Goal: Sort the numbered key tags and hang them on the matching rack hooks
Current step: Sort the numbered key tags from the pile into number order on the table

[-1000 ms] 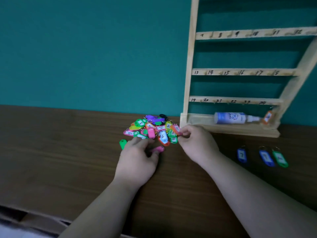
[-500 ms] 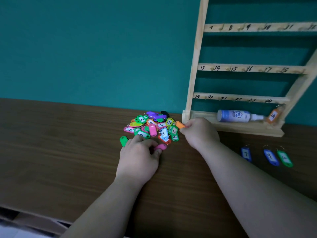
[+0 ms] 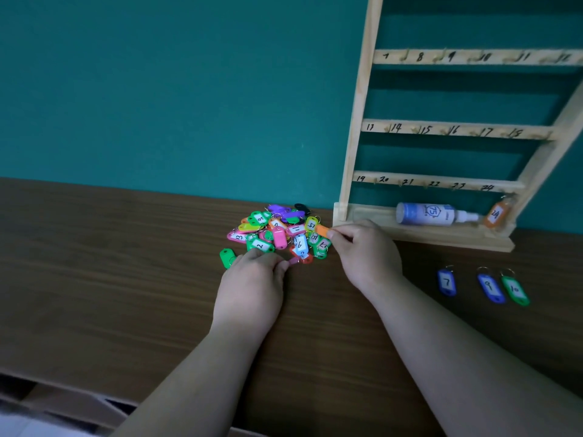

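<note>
A heap of coloured numbered key tags lies on the brown table against the teal wall. My right hand pinches an orange tag at the heap's right edge. At the heap's near edge my left hand holds a pink tag between its fingertips. A wooden rack with numbered hooks stands to the right. An orange tag marked 24 hangs on its lowest rail.
A white and blue spray bottle lies on the rack's base. Blue tags 7 and 9 and green tag 10 lie in a row right of my right arm. A lone green tag lies left of the heap.
My right hand has drawn the orange tag up out of the heap's right side. My left hand has closed further over the pink tag. The view has shifted slightly left.
</note>
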